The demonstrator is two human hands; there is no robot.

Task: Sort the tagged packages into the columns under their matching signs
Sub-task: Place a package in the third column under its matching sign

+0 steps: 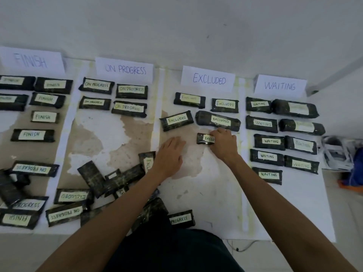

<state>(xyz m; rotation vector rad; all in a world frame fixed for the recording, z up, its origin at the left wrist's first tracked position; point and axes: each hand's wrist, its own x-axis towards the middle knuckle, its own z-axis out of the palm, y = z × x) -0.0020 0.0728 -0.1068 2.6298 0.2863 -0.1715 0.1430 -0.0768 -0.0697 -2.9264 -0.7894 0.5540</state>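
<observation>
Pinches a dark package (pixel 203 138) tagged "EXCLU…" in the right grip (pixel 224 145), with the EXCLUDED sign (pixel 209 79) well beyond it. Rests the left grip (pixel 170 154) flat, fingers straight, just left.

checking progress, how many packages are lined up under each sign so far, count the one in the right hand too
FINISH sign: 6
ON PROGRESS sign: 4
EXCLUDED sign: 5, including the EXCLUDED package the right hand grips
WAITING sign: 9
Total: 24
The loose pile is not counted.
</observation>
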